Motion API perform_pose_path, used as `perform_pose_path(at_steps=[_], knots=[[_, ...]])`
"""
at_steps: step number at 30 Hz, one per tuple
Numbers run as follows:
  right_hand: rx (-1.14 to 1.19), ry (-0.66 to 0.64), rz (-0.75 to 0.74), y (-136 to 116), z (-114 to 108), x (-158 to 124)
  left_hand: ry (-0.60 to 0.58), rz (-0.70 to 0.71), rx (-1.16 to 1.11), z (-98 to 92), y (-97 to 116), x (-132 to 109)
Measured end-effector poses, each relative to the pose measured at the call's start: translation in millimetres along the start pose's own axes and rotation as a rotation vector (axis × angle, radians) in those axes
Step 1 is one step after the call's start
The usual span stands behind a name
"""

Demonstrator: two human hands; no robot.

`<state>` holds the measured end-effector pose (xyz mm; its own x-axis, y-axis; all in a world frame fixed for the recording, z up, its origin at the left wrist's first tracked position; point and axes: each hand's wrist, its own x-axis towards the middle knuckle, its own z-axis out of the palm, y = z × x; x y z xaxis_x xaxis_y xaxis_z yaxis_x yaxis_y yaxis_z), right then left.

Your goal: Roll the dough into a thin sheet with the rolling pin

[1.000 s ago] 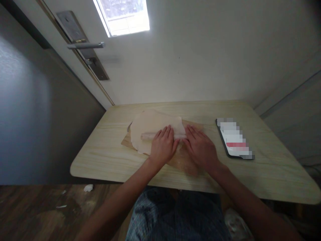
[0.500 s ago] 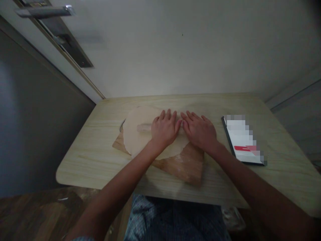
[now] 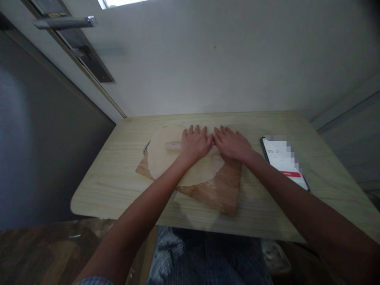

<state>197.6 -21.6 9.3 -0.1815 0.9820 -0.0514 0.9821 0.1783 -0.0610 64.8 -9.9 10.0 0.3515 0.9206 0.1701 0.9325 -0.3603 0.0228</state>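
A broad, thin sheet of pale dough (image 3: 162, 162) lies over a wooden board (image 3: 221, 194) that is set at an angle on the table. Across the dough runs a light rolling pin (image 3: 172, 146), its left end visible and the rest mostly under my hands. My left hand (image 3: 196, 144) rests palm down on the pin, fingers stretched forward. Beside it, my right hand (image 3: 231, 142) lies flat over the pin's right part, with its fingers extended too. The two thumbs come close together or touch. What lies beneath my palms is hidden.
On the right of the light wooden table (image 3: 101, 178) lies a phone (image 3: 282, 158) with a lit screen. A metal loop (image 3: 145, 148) sticks out at the board's left corner. Behind the table stands a white door (image 3: 192, 71) with a metal handle (image 3: 65, 23).
Both hands have moved a little forward, away from me, with the rolling pin under them. The camera view has shifted slightly, and a bright opening now shows at the top.
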Motion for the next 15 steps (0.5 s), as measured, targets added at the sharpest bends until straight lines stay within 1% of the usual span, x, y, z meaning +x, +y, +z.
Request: perform_pose_path(at_steps=[8,15], knots=[[-0.016,0.199,0.018,-18.3,3.3,-37.8,0.090,0.046,-0.017,-4.5,7.2,-40.8],[0.028,0.304,-0.002,-29.0,12.6,-70.1,0.133,0.074,-0.045,-6.7,12.0,-73.5]])
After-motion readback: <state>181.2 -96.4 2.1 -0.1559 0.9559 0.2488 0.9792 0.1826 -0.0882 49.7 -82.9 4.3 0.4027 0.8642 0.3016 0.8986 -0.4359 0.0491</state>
